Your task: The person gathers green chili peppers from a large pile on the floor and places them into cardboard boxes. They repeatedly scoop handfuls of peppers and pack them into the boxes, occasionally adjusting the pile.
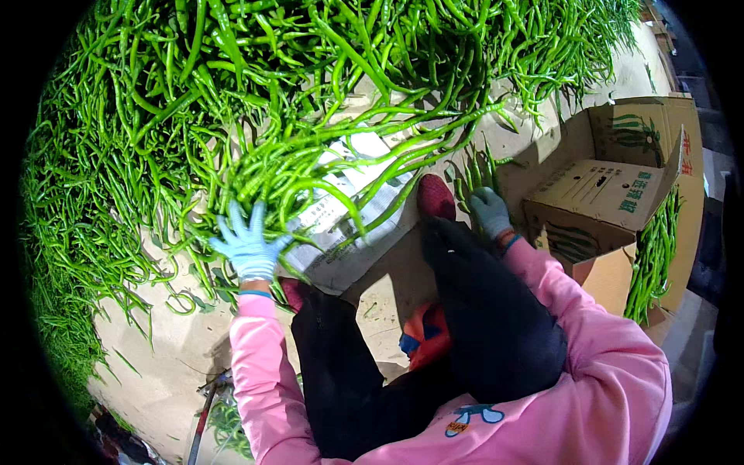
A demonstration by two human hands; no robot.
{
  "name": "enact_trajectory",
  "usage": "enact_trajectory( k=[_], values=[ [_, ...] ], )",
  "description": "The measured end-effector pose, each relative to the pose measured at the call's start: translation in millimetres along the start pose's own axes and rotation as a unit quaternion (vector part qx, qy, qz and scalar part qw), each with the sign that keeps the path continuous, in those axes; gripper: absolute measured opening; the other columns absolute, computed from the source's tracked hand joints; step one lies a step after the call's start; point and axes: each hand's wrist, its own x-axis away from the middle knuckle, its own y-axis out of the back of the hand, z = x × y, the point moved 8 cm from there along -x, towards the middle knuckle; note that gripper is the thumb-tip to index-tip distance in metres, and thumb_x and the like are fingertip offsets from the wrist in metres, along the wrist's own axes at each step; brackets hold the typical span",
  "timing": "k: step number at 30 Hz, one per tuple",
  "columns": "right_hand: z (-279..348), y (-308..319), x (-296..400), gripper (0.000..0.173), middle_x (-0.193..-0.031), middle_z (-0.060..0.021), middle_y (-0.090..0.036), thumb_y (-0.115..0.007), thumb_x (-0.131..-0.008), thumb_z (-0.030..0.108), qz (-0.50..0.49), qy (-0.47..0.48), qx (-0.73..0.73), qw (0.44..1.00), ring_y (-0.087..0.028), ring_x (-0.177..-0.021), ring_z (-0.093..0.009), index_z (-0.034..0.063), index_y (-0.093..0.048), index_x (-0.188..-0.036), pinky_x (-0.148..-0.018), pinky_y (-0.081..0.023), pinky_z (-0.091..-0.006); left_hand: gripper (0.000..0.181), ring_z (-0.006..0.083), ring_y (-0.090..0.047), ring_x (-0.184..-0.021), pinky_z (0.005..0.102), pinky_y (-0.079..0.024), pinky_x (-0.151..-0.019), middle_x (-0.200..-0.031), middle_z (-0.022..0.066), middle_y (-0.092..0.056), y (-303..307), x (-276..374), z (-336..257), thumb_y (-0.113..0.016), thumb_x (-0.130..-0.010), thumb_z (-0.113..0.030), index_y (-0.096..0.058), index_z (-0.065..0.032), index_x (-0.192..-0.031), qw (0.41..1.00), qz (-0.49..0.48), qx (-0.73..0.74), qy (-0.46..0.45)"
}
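My left hand [250, 241], in a pale blue knit glove, has its fingers spread at the near edge of a loose heap of long green chili peppers [273, 168]. Part of this heap lies across a white printed sheet [325, 232] on the ground between my feet. My right hand [490, 210], gloved too, is beside my right shoe [436, 196]. It is against the near ends of a small bunch of green peppers [476, 168]; whether its fingers grip them is hidden.
A large pile of green chili peppers [139, 116] spreads over the far side and left. At right stands a printed cardboard box [598, 192], flaps raised, with peppers [654, 256] inside. A dark-and-red rod [201, 424] is at lower left. An orange-red object [427, 337] lies between my legs.
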Motion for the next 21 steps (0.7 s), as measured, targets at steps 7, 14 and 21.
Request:
enact_trajectory(
  k=[7,14,21],
  values=[
    [109,-45,-64,0.015,-0.085,-0.0193,-0.064,-0.06,-0.083,0.021,0.052,0.172,0.069,0.981,-0.061,-0.08,-0.038,0.0081,-0.062,-0.091,-0.069,-0.05,-0.0399,0.105,0.04,-0.024,-0.135,0.0704,-0.011,-0.103,-0.152,0.0045,-0.014,-7,-29,48,-0.078,-0.049,-0.062,-0.032,-0.0373,-0.14,0.985,0.079,-0.045,0.144],
    [142,-117,-80,0.035,-0.101,-0.017,-0.064,-0.057,-0.078,0.021,0.23,0.16,0.236,0.93,-0.06,-0.095,-0.038,0.0202,-0.057,-0.113,-0.08,-0.048,-0.0449,0.07,0.0384,-0.03,-0.13,0.0662,-0.016,-0.102,-0.146,0.0052,-0.029,68,-52,27,-0.076,-0.063,-0.043,-0.053,-0.0257,-0.127,0.993,0.041,-0.085,0.071],
    [122,-42,-75,0.023,-0.083,-0.0086,-0.065,-0.064,-0.078,0.01,0.094,0.148,-0.254,0.951,-0.063,-0.072,-0.019,0.0047,-0.056,-0.099,-0.065,-0.051,-0.0303,0.026,0.0291,-0.06,-0.087,0.0408,-0.043,-0.08,-0.101,0.0087,-0.063,105,-53,-132,-0.069,-0.074,-0.02,-0.064,-0.0134,-0.098,0.925,0.007,0.315,-0.215]
  ],
)
